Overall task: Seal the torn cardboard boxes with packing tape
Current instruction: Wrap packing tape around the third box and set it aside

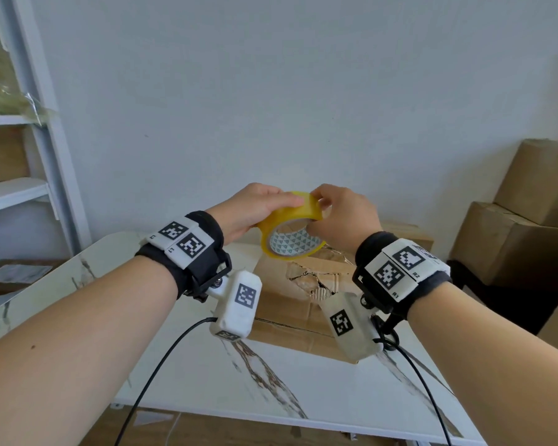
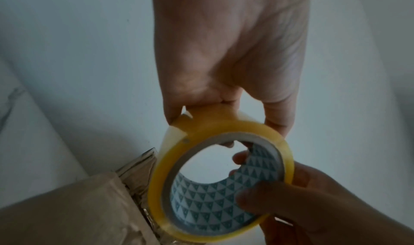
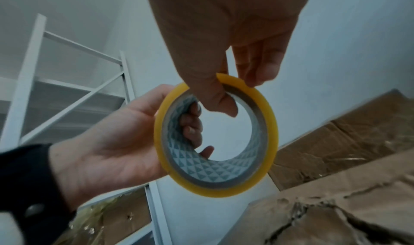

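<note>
1. Head view: Above a white, marble-veined worktop [image 1: 181, 375], both hands lift a roll of yellow packing tape [image 1: 292, 225] over a torn cardboard box [image 1: 306, 284] that sits on the worktop. The left hand [image 1: 252, 209] grips the roll's top edge; the right hand [image 1: 345, 214] pinches its far side. A plain white wall rises behind, white metal shelving [image 1: 42, 130] stands at the left, and stacked brown cartons [image 1: 522, 220] fill the right corner.

2. Left wrist view: The left hand [image 2: 228, 54] has its grip closed on the roll [image 2: 220, 179], thumb outside and fingers in the patterned core. A loose tape end sticks out near the thumb. The right hand [image 2: 313, 201] holds the lower rim; the box [image 2: 74, 211] lies below.

3. Right wrist view: The right hand [image 3: 224, 36] clamps thumb and fingers on the roll's [image 3: 216, 139] upper rim. The left hand [image 3: 112, 142] curls through the core, with the shelving [image 3: 74, 89] behind and the ripped box top [image 3: 336, 213] beneath.
</note>
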Demonstrator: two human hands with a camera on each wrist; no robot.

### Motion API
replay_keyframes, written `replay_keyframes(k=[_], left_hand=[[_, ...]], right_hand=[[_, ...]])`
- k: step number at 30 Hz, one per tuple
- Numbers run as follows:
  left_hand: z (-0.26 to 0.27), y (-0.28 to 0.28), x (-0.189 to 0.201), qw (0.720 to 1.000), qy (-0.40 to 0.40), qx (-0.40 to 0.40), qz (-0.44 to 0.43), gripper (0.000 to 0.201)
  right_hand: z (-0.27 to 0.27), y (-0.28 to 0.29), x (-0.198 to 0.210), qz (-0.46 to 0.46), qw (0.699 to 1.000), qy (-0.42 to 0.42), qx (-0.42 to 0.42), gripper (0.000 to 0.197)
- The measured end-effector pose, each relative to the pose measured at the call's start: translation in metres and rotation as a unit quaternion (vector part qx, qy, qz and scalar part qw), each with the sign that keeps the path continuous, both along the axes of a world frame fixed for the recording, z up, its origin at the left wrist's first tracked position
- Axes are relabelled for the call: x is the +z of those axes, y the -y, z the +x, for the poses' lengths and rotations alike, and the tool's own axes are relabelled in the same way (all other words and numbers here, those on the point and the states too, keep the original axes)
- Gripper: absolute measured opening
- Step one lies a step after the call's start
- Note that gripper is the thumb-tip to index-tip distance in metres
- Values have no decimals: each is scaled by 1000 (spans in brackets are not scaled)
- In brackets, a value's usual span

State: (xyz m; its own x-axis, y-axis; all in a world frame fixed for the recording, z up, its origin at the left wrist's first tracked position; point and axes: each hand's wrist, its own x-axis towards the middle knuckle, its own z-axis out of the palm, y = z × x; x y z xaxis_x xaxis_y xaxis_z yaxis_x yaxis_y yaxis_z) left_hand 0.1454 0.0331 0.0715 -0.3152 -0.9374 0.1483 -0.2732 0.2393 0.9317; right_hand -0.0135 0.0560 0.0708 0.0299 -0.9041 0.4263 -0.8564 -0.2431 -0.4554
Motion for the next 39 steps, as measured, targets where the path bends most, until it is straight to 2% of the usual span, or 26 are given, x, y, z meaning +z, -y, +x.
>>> replay_keyframes(k=[7, 12, 15, 17, 20, 21, 23, 30, 39], left_hand=[[-1, 1, 0, 998, -54, -33, 20, 17], [0, 5, -2, 995, -77, -55, 28, 17], [-1, 6, -1, 995, -85, -53, 27, 17], [-4, 5, 1, 996, -76, -38, 19, 18], [-11, 5, 2, 999, -32, -10, 0, 18], [-12, 5, 2, 1000, -27, -7, -1, 18], [-12, 6, 2, 999, -41, -9, 5, 17], [-8, 3, 3, 996, -78, -42, 11, 15], [-5, 3, 3, 994, -92, -61, 11, 25]], right_hand=[[-16, 13, -10, 80, 982, 167, 27, 33], [-25, 15, -12, 121, 961, 246, 44, 28], [-25, 15, -13, 150, 952, 262, 47, 26], [-23, 15, -13, 126, 967, 221, 25, 33], [-17, 14, -6, 32, 998, 47, -13, 45], [-15, 13, -4, 10, 1000, 18, -12, 44], [-14, 13, -1, -1, 1000, 16, -16, 40], [-21, 16, -11, 75, 976, 203, 15, 27], [-24, 9, -11, 141, 934, 325, 33, 23]])
